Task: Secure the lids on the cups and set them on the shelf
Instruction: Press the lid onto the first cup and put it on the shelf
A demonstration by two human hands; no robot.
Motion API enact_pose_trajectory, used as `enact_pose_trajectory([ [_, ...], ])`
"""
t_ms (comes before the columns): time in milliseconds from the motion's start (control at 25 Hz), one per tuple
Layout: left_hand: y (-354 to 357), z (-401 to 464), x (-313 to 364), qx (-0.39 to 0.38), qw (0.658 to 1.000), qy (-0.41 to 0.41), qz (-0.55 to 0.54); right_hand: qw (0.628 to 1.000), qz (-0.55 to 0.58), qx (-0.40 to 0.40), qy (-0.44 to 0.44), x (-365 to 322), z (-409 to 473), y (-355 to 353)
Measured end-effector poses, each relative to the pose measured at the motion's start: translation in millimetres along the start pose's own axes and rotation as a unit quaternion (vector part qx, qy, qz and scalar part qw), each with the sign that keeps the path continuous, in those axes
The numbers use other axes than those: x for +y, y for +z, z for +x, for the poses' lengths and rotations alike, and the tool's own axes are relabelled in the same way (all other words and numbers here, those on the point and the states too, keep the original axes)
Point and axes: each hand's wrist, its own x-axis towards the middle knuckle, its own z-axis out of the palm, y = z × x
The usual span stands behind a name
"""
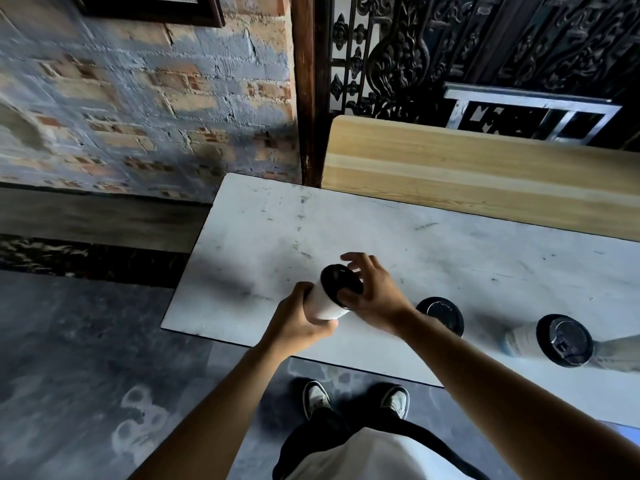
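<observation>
Cups with black lids are the things at hand, three of them in view over a scuffed white bench point(346, 223) that runs from the middle of the frame to the right edge. One white cup point(325, 301) sits just below the centre of the frame, tilted with its top leaning away toward the upper right, held above or at the bench surface; whether its base touches cannot be told. The left hand point(298, 323) wraps its fingers around the lower wall of this cup, closed on it. The right hand point(372, 292) is on the black lid point(341, 284) at the cup's mouth, thumb pressed on the lid's near edge while the other fingers spread loosely over its far rim. To the right, partly hidden behind the right forearm, a second lidded cup point(443, 315) stands on the bench. Further right a third lidded cup point(561, 341) stands upright near the bench's front edge, well apart from the held one. A pale wooden shelf point(467, 168) lies behind the bench in the upper right of the frame. Two shoes show on the dark floor point(86, 358) at the bottom centre
</observation>
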Motion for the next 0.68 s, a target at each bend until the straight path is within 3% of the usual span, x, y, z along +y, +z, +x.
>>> enact_pose_trajectory([
  [200,-14.2,-28.3,39.5,0.016,0.999,0.033,0.041,0.967,0.246,-0.008,0.070,1.2,-5.2,-20.8],
  [680,-1.6,-39.0,94.7,-0.019,0.978,0.051,0.200,0.942,0.330,-0.007,0.068,12.7,-20.6,-30.2],
])
